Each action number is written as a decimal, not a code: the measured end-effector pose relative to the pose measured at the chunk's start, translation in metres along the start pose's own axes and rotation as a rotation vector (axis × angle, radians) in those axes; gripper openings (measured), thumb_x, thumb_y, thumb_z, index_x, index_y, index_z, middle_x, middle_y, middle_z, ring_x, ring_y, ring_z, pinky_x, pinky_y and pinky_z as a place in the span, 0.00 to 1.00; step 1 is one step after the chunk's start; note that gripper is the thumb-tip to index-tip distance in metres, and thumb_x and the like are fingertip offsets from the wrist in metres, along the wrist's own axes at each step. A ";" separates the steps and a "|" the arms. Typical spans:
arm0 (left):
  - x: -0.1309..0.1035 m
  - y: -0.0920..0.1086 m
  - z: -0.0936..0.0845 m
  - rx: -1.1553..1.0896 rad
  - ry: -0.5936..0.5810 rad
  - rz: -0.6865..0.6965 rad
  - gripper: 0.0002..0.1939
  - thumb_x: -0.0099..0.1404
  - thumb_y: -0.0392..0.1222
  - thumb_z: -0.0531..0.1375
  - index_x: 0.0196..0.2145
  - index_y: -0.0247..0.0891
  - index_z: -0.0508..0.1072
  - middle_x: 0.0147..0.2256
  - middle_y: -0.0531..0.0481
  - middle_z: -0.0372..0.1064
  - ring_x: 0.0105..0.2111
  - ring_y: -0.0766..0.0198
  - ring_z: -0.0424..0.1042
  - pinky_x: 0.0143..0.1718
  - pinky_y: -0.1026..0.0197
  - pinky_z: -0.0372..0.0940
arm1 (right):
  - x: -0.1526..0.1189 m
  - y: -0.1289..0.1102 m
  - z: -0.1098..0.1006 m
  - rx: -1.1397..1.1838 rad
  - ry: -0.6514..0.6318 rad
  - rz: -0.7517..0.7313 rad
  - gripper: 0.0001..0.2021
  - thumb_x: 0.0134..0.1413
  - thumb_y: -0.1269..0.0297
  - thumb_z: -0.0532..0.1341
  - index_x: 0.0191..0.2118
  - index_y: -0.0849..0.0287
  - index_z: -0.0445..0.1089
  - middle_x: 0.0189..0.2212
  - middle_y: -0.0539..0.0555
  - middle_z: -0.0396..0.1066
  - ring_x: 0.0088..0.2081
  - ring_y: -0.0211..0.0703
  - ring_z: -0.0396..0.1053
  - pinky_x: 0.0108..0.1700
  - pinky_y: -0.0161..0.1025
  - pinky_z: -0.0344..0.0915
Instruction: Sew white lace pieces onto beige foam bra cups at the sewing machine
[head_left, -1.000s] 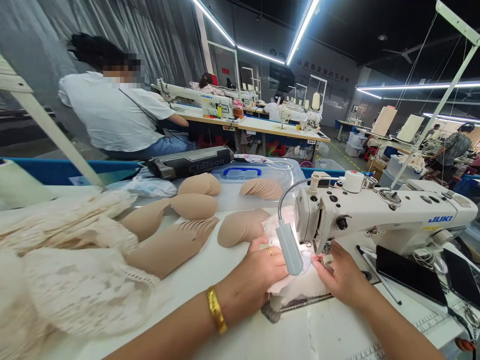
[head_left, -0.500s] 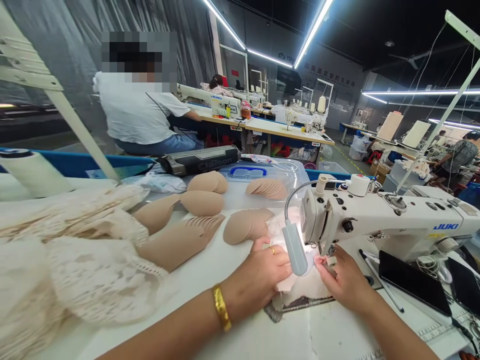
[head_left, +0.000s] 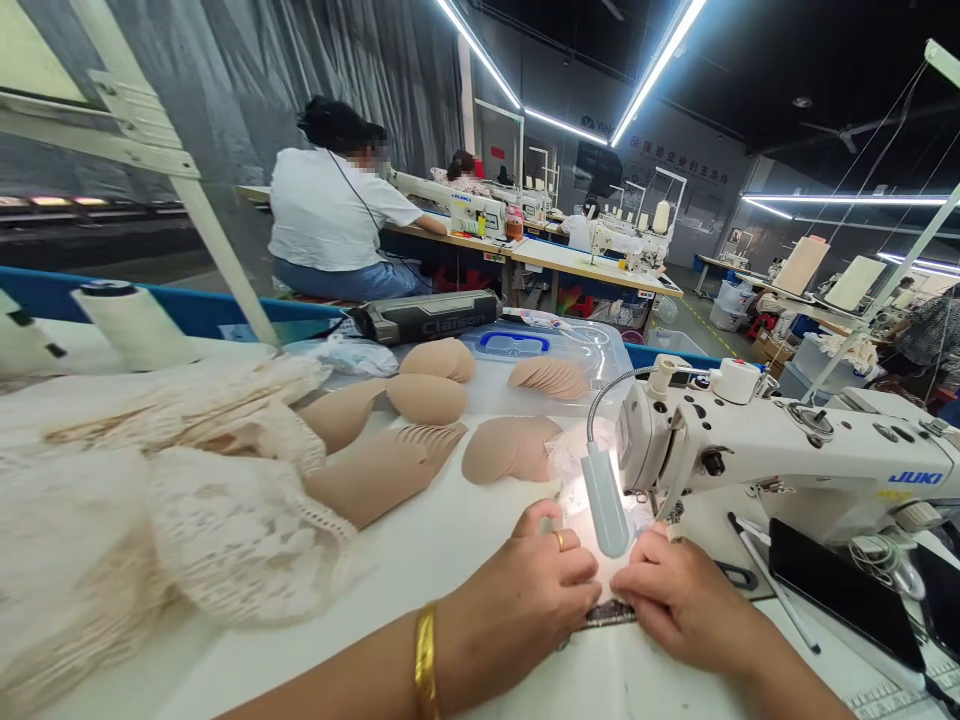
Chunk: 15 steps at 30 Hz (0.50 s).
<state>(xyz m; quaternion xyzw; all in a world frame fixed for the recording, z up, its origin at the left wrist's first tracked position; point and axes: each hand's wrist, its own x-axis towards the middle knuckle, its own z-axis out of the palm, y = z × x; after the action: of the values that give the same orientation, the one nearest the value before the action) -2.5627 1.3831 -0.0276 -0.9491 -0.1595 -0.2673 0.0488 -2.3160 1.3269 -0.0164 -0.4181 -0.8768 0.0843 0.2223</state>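
Observation:
A pale pink fabric piece (head_left: pixel 598 572) lies under the needle area of the white sewing machine (head_left: pixel 739 440). My left hand (head_left: pixel 525 590), a gold bangle on its wrist, has curled fingers closed on the fabric's left edge. On the near right edge, my right hand (head_left: pixel 682 595) pinches the cloth between thumb and fingers. A grey gooseneck lamp (head_left: pixel 606 510) lights the spot and hides part of the fabric and the needle. Beyond my left hand rests a stack of beige cup pads (head_left: pixel 506 450).
Lace fabric (head_left: pixel 247 530) heaps on the left, near more beige pads (head_left: pixel 382 475). Behind them are a clear plastic box (head_left: pixel 551 345) and a black Claison case (head_left: pixel 427 316). A phone (head_left: pixel 836 590) and white pen (head_left: pixel 776 585) lie right. A co-worker (head_left: pixel 337 210) sits at another machine.
My right hand has come back from beside the presser foot to the fabric's near edge. My left hand's fingers have curled in more. The view has turned slightly left.

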 end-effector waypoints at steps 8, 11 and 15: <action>0.006 -0.007 0.008 -0.006 0.042 0.004 0.08 0.62 0.29 0.59 0.31 0.42 0.67 0.28 0.56 0.73 0.28 0.60 0.68 0.57 0.40 0.48 | 0.003 0.003 0.008 -0.056 0.046 0.042 0.13 0.64 0.77 0.56 0.42 0.52 0.73 0.33 0.51 0.69 0.34 0.45 0.66 0.37 0.39 0.62; 0.009 -0.010 0.008 0.007 0.038 -0.023 0.10 0.64 0.27 0.57 0.32 0.43 0.70 0.28 0.55 0.74 0.28 0.59 0.68 0.56 0.39 0.49 | 0.004 0.005 0.011 -0.059 0.057 0.083 0.14 0.63 0.78 0.55 0.41 0.52 0.73 0.33 0.51 0.70 0.33 0.44 0.66 0.37 0.38 0.62; 0.016 -0.014 0.004 -0.011 -0.044 -0.084 0.13 0.68 0.26 0.55 0.37 0.43 0.74 0.34 0.53 0.78 0.34 0.56 0.72 0.57 0.40 0.50 | 0.007 0.008 0.016 -0.109 0.096 0.132 0.11 0.63 0.76 0.55 0.37 0.53 0.71 0.30 0.50 0.68 0.32 0.45 0.64 0.34 0.38 0.57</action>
<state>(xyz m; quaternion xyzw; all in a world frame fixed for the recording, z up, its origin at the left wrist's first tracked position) -2.5527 1.4010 -0.0224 -0.9474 -0.1986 -0.2493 0.0289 -2.3220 1.3379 -0.0310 -0.4900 -0.8389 0.0310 0.2349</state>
